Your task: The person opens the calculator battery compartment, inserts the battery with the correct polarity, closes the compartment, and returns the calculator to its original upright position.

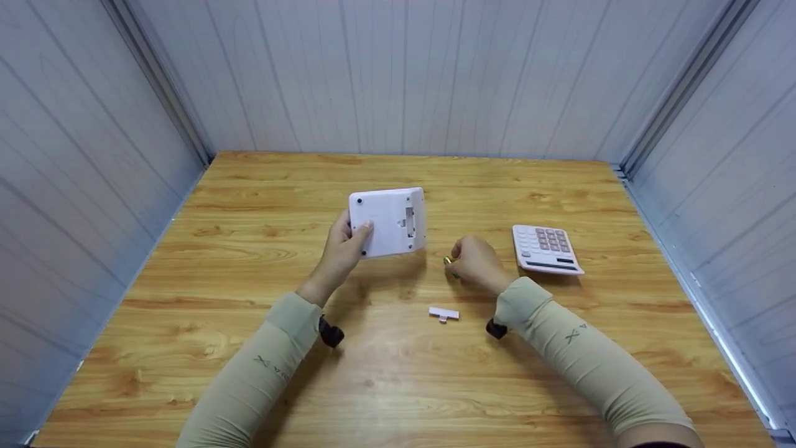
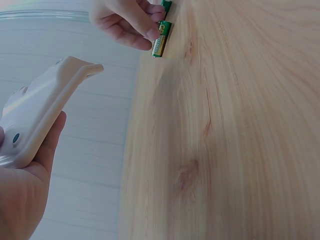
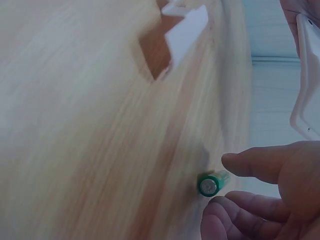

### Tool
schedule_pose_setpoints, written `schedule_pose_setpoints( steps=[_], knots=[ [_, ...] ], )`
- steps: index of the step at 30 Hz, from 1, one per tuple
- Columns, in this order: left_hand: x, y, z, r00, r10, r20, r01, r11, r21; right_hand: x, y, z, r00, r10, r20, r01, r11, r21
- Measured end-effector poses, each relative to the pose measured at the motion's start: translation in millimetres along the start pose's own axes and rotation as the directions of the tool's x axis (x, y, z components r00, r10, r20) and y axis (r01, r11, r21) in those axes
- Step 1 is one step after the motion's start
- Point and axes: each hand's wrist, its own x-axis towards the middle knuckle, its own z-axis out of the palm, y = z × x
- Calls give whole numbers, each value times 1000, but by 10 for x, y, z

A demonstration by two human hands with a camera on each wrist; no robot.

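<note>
My left hand (image 1: pixel 345 239) grips a white calculator (image 1: pixel 385 221) raised over the table, thumb on its back. That back faces up and shows an uncovered battery slot (image 1: pixel 410 222). My right hand (image 1: pixel 476 261) is low at the table beside two green-and-gold batteries. One battery (image 2: pixel 160 40) lies at its fingertips; a second battery (image 2: pixel 167 5) shows behind, partly covered by the fingers. In the right wrist view, thumb and fingers stand apart on either side of a battery's flat end (image 3: pixel 208 186). A small white battery cover (image 1: pixel 444 313) lies nearer me.
Another white calculator (image 1: pixel 547 249) with pink and white keys lies face up to the right of my right hand. The wooden table (image 1: pixel 261 186) meets pale panelled walls (image 1: pixel 398 74) at the back and both sides.
</note>
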Motion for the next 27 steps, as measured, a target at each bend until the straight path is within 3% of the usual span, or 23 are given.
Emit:
schedule_pose_setpoints(
  steps=[15,27],
  knots=[
    [7,-15,47,999,3,-31,-3,1000,13,45,-11,89,998,-47,-34,45,997,-58],
    [19,-22,91,1000,-11,-23,11,1000,12,6,-68,-87,993,-37,-114,49,993,104]
  ],
)
